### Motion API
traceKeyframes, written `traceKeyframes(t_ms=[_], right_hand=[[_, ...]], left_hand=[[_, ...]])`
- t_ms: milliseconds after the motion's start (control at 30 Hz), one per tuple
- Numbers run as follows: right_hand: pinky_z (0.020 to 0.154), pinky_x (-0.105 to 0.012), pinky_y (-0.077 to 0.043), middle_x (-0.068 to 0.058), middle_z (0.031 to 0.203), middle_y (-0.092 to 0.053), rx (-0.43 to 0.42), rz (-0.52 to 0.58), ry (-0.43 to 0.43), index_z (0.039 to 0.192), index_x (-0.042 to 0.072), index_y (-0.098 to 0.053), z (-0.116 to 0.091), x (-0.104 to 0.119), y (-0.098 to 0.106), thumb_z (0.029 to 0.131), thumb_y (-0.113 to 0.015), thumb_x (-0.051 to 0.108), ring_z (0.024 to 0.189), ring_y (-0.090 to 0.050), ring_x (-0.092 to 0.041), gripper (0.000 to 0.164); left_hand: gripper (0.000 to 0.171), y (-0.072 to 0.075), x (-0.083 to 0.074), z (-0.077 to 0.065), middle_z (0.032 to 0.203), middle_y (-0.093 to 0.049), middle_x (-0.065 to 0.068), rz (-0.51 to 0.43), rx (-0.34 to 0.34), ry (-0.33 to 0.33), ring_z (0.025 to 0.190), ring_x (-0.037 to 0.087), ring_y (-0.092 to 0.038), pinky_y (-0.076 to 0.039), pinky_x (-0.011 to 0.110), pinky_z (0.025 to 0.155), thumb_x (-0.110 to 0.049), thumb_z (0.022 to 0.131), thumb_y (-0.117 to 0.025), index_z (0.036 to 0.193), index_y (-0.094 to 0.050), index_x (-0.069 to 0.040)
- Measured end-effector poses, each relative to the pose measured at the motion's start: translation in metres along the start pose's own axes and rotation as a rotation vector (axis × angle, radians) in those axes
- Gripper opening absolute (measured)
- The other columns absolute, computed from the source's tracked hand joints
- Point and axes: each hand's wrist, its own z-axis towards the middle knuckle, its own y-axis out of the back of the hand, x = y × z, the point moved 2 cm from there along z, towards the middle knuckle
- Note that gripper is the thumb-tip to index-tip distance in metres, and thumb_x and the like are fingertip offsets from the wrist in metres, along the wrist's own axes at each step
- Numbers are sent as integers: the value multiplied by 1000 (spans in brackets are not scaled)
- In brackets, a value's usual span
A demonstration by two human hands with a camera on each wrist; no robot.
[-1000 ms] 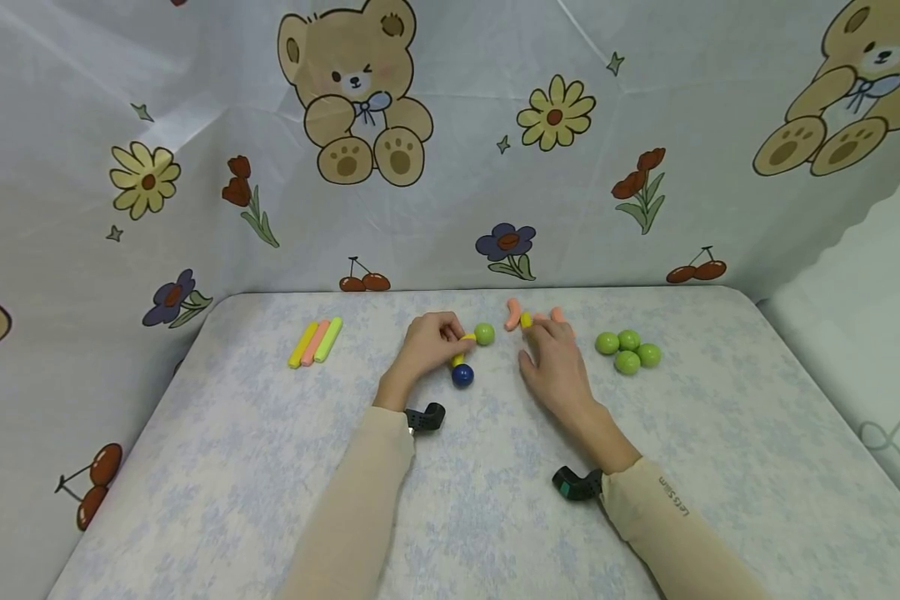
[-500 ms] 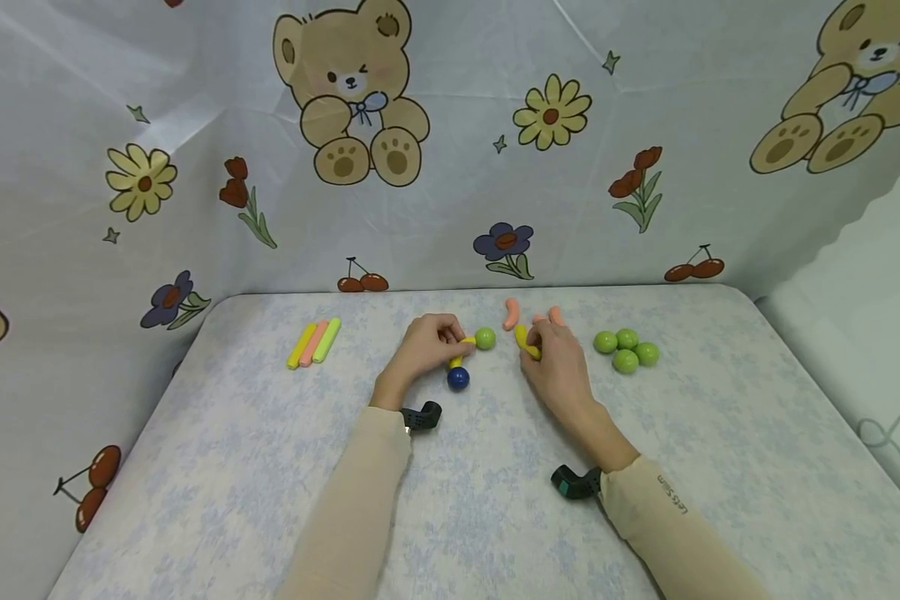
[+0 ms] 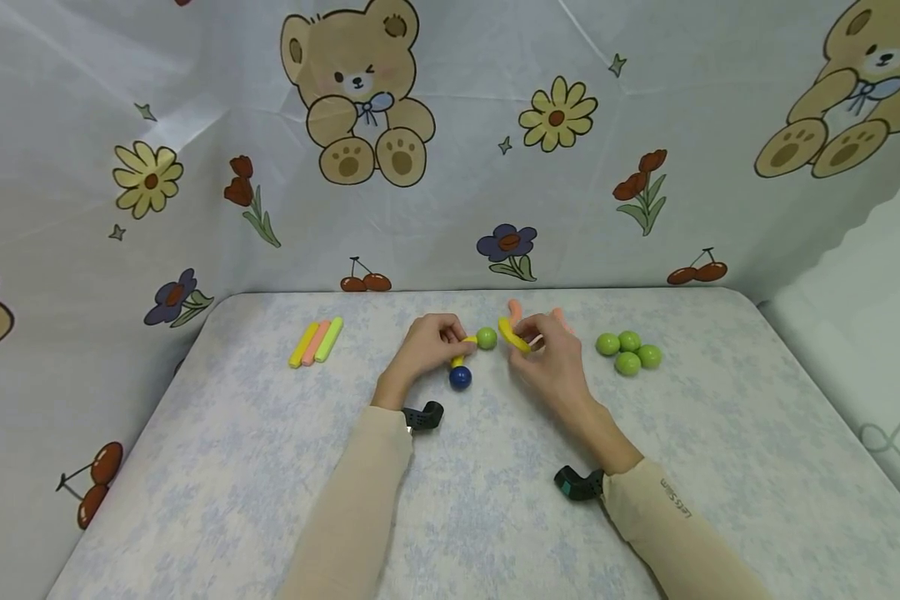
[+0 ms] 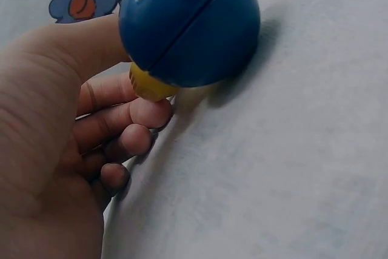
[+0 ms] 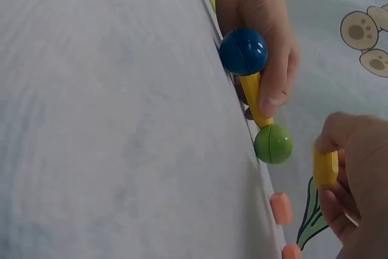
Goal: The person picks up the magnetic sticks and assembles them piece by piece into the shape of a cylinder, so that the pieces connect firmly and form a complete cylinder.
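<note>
My left hand [image 3: 429, 343] pinches a yellow rod [image 3: 458, 361] between thumb and fingers. A dark blue ball [image 3: 461, 378] is on the rod's near end and a green ball [image 3: 486, 337] on its far end. Seen from the left wrist, the blue ball [image 4: 191, 28] hides most of the yellow rod [image 4: 148, 85]. To the right, my right hand [image 3: 553, 360] pinches a curved yellow rod [image 3: 512, 336] by one end. That rod's free end points toward the green ball, with a gap between them. The right wrist view shows both the curved rod [image 5: 326, 167] and the green ball [image 5: 273, 144].
Pink curved rods, one [image 3: 515, 311] behind the yellow one and another [image 3: 562, 320] beyond my right hand, lie near the table's back edge. Several green balls [image 3: 627, 342] cluster to the right. Straight yellow, pink [image 3: 317, 342] and light green rods lie side by side at left.
My right hand has picked the curved yellow rod from among the pink ones and brought it left, nearer the green ball. The left hand keeps its grip almost in place.
</note>
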Motion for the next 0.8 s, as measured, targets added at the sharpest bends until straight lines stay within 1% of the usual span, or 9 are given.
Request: traceKeyframes(t_ms=[67,133,200,300,400,533,667,800], right_hand=[[73,-43,-59,-11,100,-73,47,61,74,106,-1,-70,0,3,-2,82,-82,-5,92,-69,-26,28],[73,-43,-60,-11,102,-73,104,112,124,108,-1,-70,0,6,-3,81,-82,-6,93,-67,-25,30],[73,-41,-60,-9,104,-73,157,138,158,109,1,-71,-2,8,-5,82,-82,-6,93,-66,-22,30],[74,-40,-60,-7,108,-73,217,164,171,111,3,-71,-3,11,-6,82,-81,-6,93,-66,-19,31],[75,-41,-60,-6,109,-73,254,180,176,111,5,-72,-4,13,-6,83,-80,-5,93,-66,-17,31],[76,-39,-59,-2,108,-74,300,190,175,111,7,-73,-4,13,-7,84,-79,-4,92,-66,-15,29],[79,-38,-59,1,108,-74,341,187,181,109,10,-74,-5,14,-9,85,-78,-2,93,-67,-13,28],[82,-40,-59,1,108,-75,374,193,186,109,10,-74,-8,16,-10,85,-77,-2,95,-69,-13,27]], left_hand=[[20,0,0,1,74,-64,-1,0,-6,-3,67,14,-55,-43,27,64,-30,90,-85,83,-73,-16],[19,-1,1,2,74,-64,-1,-3,-17,-5,66,13,-55,-44,26,63,-28,90,-85,84,-73,-15],[17,-1,1,3,74,-65,0,-6,-37,-4,65,13,-56,-44,25,62,-26,90,-85,84,-73,-14],[16,0,2,3,73,-66,0,-8,-77,1,63,12,-55,-44,23,60,-25,91,-84,86,-75,-13],[17,1,1,2,73,-67,1,-6,-119,11,62,12,-54,-43,24,60,-26,91,-85,87,-77,-12],[17,3,0,1,74,-66,2,1,-160,25,65,13,-54,-42,24,62,-26,92,-85,89,-79,-11],[16,4,-1,1,74,-65,1,22,-188,38,67,13,-53,-41,25,64,-26,93,-84,91,-80,-11],[16,3,0,2,73,-66,1,39,-204,35,66,13,-53,-40,25,63,-27,94,-83,92,-81,-11]])
